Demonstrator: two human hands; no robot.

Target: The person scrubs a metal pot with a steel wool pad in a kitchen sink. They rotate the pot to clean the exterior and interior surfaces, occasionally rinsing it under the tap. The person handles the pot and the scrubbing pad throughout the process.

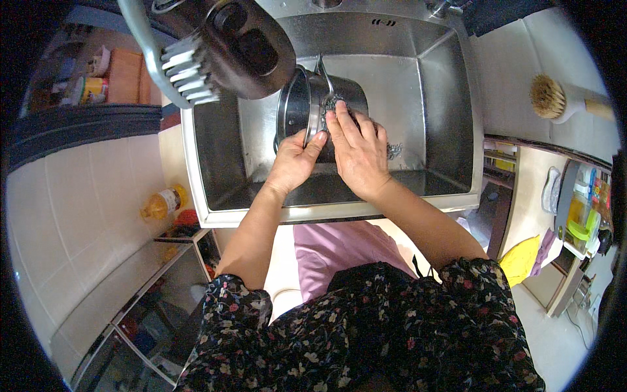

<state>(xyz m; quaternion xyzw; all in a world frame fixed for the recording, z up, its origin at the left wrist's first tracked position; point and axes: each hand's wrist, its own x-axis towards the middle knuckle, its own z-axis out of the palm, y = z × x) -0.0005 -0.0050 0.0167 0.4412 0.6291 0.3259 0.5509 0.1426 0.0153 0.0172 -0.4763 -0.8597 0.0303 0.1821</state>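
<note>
A metal pot (pixel 352 93) lies on its side in the stainless steel sink (pixel 392 108), its mouth facing left. My left hand (pixel 295 160) grips the pot's rim, thumb on the outer wall. Under the fingertips of my right hand (pixel 360 147), a steel wool scourer (pixel 331 102) is pressed to the pot's side, close to its metal handle (pixel 321 71). Part of the pot is hidden by my hands. More metal scourer strands (pixel 394 150) show just right of the right hand.
Close to the camera, a dish brush (pixel 188 73) with pale bristles and a dark brown holder (pixel 250 49) cover the sink's upper left corner. On the right counter lies a round wooden-handled brush (pixel 551 98). An oil bottle (pixel 165 202) is to the left.
</note>
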